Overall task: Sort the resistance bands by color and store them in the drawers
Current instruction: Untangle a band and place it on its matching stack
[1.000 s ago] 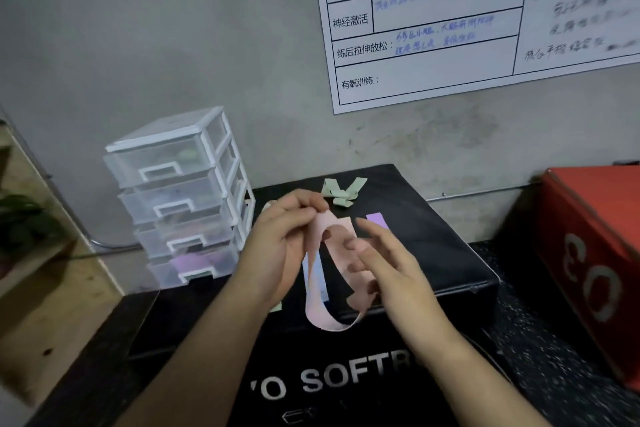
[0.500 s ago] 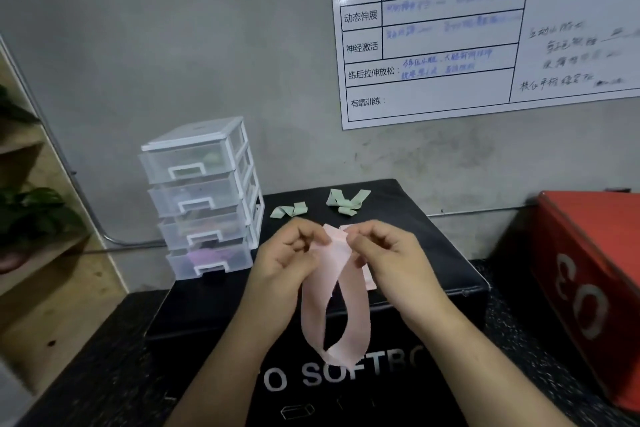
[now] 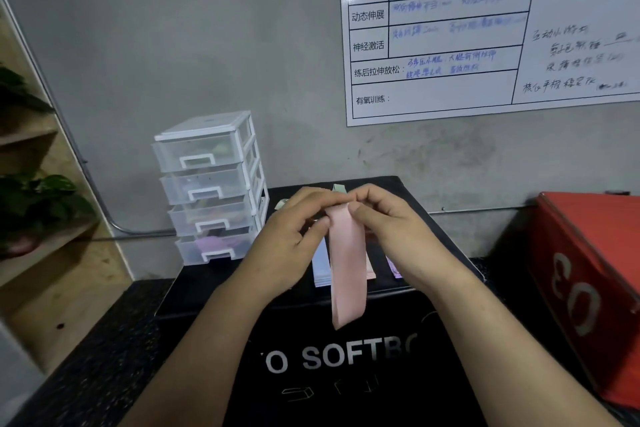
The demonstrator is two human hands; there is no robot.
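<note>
Pink band [image 3: 347, 267] hangs flat, top end pinched by left hand [image 3: 298, 239] and right hand [image 3: 391, 236] (both gripping); recommend folding with edges aligned before the drawers [image 3: 211, 187].

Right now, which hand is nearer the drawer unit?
Left. The left hand pinches the pink band just right of the drawer unit; the right hand pinches it farther right.

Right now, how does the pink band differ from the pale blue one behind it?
The pink band hangs down, pinched at its top by the left hand and right hand; the pale blue band lies flat on the black box. The pink shows nearly whole; the blue is partly hidden behind it. Both are thin flat strips.
</note>
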